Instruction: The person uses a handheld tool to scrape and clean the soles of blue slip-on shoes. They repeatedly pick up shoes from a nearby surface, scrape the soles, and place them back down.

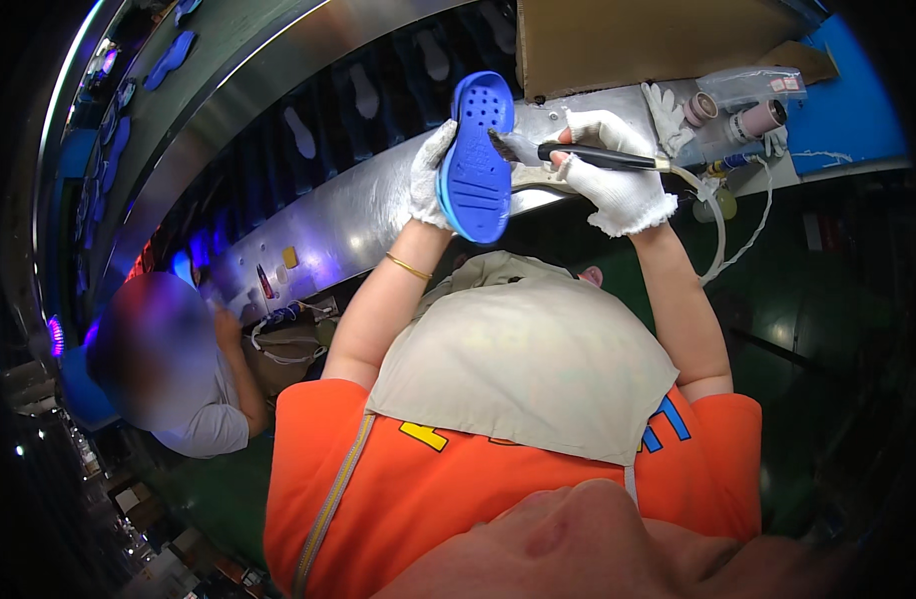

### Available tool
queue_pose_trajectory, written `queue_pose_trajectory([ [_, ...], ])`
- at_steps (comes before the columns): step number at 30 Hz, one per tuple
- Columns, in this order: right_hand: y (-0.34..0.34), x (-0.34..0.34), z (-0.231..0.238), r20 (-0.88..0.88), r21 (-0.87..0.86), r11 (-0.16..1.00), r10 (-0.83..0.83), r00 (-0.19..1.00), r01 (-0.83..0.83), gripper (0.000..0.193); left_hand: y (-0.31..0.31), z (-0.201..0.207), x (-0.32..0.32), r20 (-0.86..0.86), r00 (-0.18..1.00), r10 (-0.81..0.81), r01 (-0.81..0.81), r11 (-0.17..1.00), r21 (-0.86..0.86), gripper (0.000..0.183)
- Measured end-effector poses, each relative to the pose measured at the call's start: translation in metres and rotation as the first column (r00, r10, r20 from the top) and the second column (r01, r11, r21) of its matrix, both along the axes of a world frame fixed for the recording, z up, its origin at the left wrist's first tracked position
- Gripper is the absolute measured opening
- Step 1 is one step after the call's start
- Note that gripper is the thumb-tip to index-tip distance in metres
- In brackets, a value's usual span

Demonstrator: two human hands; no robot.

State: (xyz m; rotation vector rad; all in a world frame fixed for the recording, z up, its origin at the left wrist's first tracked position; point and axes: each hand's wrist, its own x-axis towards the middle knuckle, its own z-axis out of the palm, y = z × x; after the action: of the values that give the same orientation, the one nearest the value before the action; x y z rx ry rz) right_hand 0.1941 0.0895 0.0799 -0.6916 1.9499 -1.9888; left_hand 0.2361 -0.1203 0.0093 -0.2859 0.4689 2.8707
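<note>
My left hand (pixel 428 182), in a white knit glove, grips a blue shoe sole (pixel 481 165) by its left edge. The sole is held up with its holed and ridged face showing, over the near edge of the metal bench. In my right hand (pixel 623 195), also gloved with bare fingertips showing, is a black-handled brush (pixel 603 157) with a metal ferrule. Its dark tip meets or nearly meets the sole's right edge; I cannot tell if they touch. A pale hose (pixel 719 230) runs from the handle's end and hangs down.
A metal bench (pixel 363 230) crosses in front. Behind it, racks hold several pale soles (pixel 365 92). Spare gloves (pixel 668 118), pink-and-white rolls (pixel 757 120) and a cardboard box (pixel 658 45) stand at right. Blue soles (pixel 169 60) lie on a conveyor; a co-worker (pixel 194 399) sits left.
</note>
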Motion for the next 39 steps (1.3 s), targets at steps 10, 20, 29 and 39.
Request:
queue_pose_trajectory([
  [10,-0.015,-0.004,0.005,-0.105,-0.216,0.969,-0.142,0.984,0.117,0.021,0.046,0.032,-0.003,-0.137,0.989,-0.06,0.052,0.997,-0.063,0.062],
  [20,-0.015,0.01,0.009,-0.211,-0.078,0.991,-0.124,0.969,0.11,0.019,0.046,0.043,-0.015,-0.071,0.993,0.097,-0.112,0.964,-0.243,0.084],
  [29,-0.013,0.021,0.009,-0.101,-0.042,0.996,-0.087,0.991,0.083,0.017,0.026,0.022,-0.031,-0.146,0.984,0.105,-0.143,0.95,-0.279,0.095],
  [39,-0.004,0.009,0.012,-0.033,-0.045,0.999,-0.031,0.999,0.03,0.013,0.027,0.044,-0.026,-0.177,0.974,0.143,-0.161,0.982,-0.097,0.097],
])
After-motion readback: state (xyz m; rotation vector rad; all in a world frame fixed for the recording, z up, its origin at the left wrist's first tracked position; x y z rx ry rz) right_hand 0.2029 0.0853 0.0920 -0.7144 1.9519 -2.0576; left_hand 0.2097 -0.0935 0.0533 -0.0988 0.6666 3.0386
